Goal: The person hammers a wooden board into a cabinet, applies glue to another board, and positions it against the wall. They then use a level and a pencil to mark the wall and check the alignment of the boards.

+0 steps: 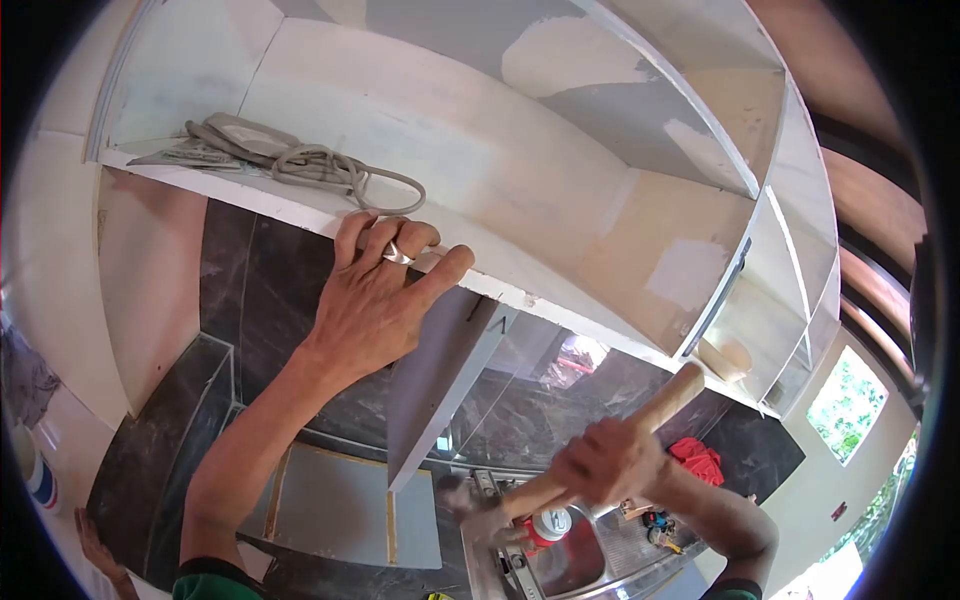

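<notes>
My left hand (372,300), with a ring on one finger, curls its fingers over the front edge of the white cabinet shelf (520,285). My right hand (610,462) is closed round the wooden handle of a hammer (665,402). The hammer's head, lower left of that hand, is smeared by motion. Between my hands a grey upright panel (435,390) hangs down below the shelf, its lower end apart from the hammer. A grey cable (345,172) lies coiled on the shelf just above my left fingers.
Below are a steel sink (585,560), a spirit level (515,570), a red-and-white can (550,524), a red cloth (697,460) and a grey board (335,505). Another person's hand (97,550) rests at the lower left. A round wooden piece (725,360) sits on the right shelf.
</notes>
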`<action>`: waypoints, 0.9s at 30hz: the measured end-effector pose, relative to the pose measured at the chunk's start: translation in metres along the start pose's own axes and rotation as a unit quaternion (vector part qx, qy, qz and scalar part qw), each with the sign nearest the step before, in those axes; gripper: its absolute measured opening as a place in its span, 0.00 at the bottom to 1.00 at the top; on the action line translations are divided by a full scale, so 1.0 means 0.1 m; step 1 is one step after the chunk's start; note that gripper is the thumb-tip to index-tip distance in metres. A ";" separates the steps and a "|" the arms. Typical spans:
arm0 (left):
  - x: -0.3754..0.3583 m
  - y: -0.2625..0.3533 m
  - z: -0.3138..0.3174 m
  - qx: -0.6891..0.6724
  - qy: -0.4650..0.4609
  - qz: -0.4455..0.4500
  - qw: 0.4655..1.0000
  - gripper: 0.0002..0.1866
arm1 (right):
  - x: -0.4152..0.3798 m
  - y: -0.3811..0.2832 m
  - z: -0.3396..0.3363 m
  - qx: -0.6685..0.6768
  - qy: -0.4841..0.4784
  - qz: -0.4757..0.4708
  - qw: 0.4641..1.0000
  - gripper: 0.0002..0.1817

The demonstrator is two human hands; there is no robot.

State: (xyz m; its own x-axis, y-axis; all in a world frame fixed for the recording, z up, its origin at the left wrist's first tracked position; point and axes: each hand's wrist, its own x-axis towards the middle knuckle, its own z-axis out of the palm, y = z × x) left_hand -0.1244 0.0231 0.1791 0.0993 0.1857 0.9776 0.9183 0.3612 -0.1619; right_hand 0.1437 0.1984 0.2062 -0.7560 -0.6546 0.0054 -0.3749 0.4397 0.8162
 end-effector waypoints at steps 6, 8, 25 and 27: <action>-0.01 -0.03 0.04 0.007 0.036 0.015 0.999 0.36 | 0.01 0.10 -0.07 -0.007 0.024 0.223 0.974 0.17; 0.01 -0.02 0.03 0.006 0.033 0.009 0.999 0.37 | -0.02 0.01 -0.02 -0.008 0.039 0.075 0.996 0.15; 0.00 0.01 0.01 -0.005 0.015 -0.007 1.000 0.38 | 0.00 0.20 -0.14 -0.048 0.033 0.060 0.997 0.12; 0.01 0.02 -0.02 -0.018 0.011 -0.008 1.000 0.38 | 0.01 0.17 -0.14 -0.034 0.014 0.159 0.987 0.12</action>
State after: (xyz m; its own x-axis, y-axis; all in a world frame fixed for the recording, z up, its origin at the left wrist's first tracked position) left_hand -0.1221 0.0221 0.1797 0.0930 0.1600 0.9827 0.9327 0.3315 -0.1422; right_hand 0.1440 0.1963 0.2283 -0.8144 -0.5066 0.2829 -0.0834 0.5846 0.8070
